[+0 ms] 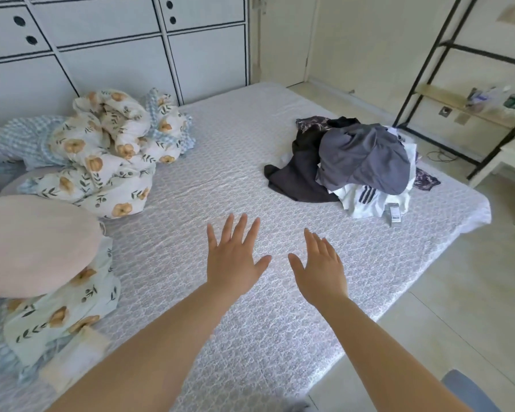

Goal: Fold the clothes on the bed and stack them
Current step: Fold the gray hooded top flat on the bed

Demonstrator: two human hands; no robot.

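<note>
Both my hands are out in front of me, palms down over the bare middle of the bed (250,150): left hand (234,263) with its fingers (241,226) spread wide, right hand (320,270) with fingers straight and closer together, neither holding anything. The clothes pile (351,165) sits well apart from them, up toward the far right of the bed, unfolded as far as I can see: a grey garment (366,159) on top, a dark one (298,173) spilling out to the left, white fabric with dark stripes (366,197) underneath. My call is that nothing is folded yet, so the first job is to reach over and lift just one piece off the top, the grey one, not drag the whole heap. I'd bring it to this open patch under my hands, where there's room to spread it flat. Watch the right side: the pile lies close to the mattress edge, and a tagged white bit (394,214) is nearest the drop to the floor (458,278). On the left, the floral quilt (107,156) and pink pillow (36,245) bound the space, so I'd keep the stack centred between.
</note>
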